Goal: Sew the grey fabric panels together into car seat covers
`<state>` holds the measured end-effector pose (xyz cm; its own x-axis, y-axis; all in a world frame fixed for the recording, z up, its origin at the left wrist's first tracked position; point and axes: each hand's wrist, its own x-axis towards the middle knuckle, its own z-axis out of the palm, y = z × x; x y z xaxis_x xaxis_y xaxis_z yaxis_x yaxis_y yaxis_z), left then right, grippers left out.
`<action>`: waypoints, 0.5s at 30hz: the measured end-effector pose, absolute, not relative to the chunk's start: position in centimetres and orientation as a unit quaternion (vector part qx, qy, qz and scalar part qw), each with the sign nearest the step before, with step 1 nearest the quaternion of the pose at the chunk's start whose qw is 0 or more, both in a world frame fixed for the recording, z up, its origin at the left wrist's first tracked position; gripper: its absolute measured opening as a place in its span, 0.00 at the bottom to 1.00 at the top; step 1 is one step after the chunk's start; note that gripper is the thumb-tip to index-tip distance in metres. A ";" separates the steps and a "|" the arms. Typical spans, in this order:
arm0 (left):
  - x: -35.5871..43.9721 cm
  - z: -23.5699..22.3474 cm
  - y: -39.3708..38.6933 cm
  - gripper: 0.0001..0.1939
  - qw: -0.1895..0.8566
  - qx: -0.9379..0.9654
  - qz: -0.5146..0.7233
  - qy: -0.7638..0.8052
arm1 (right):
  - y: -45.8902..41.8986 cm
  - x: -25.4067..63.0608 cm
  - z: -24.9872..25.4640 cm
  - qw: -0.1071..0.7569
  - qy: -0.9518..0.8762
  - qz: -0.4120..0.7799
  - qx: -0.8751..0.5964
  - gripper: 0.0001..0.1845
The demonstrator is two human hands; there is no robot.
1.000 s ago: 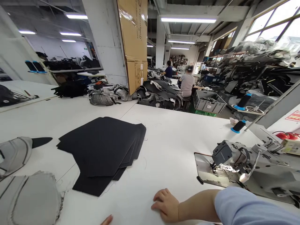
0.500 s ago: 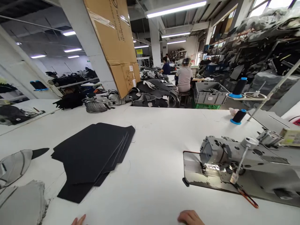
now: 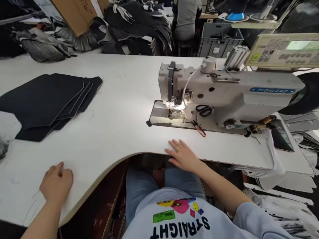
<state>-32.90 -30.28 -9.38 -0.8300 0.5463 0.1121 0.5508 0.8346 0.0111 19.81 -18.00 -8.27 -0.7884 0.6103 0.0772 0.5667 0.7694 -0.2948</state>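
My left hand [image 3: 56, 183] rests on the white tabletop [image 3: 119, 109], left of the curved cutout. Its fingers are loosely bent, thumb and index finger apart, with nothing visible in them. Beyond it lies a stack of black fabric pieces [image 3: 45, 99]. My right hand [image 3: 183, 155] lies palm down at the table's front edge, fingers spread, holding nothing. Just ahead of it stands a grey sewing machine [image 3: 231, 89], its lamp lit over the needle area. Small red-handled thread snips [image 3: 198, 128] and black-handled scissors [image 3: 204, 110] lie on the machine's bed.
A control panel [image 3: 284, 51] stands above the machine. Grey fabric pieces [image 3: 8, 124] lie at the left. Behind the table are heaped dark fabric [image 3: 139, 28], a grey crate [image 3: 220, 39] and a seated person [image 3: 185, 20]. A phone [image 3: 282, 139] lies at the right.
The view has tilted down and turned right, bringing my lap and both forearms into sight. The sewing machine now sits nearer the middle. The black fabric stack appears undisturbed.
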 end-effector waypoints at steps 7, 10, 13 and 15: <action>-28.8 -6.2 -30.7 0.30 -0.010 -0.185 -0.044 -0.982 | -14.6 29.2 -8.7 0.154 -0.886 0.043 -0.435 0.25; -28.0 -5.7 -30.5 0.28 -0.018 -0.218 -0.049 -0.975 | -14.1 28.7 -9.0 0.155 -0.863 0.015 -0.480 0.25; -27.6 -6.3 -30.9 0.26 -0.012 -0.268 -0.071 -0.961 | -14.3 28.5 -8.9 0.184 -0.832 -0.032 -0.522 0.22; -28.0 -6.8 -31.3 0.25 0.000 -0.288 -0.092 -0.953 | -14.4 28.7 -8.8 0.212 -0.813 -0.054 -0.539 0.21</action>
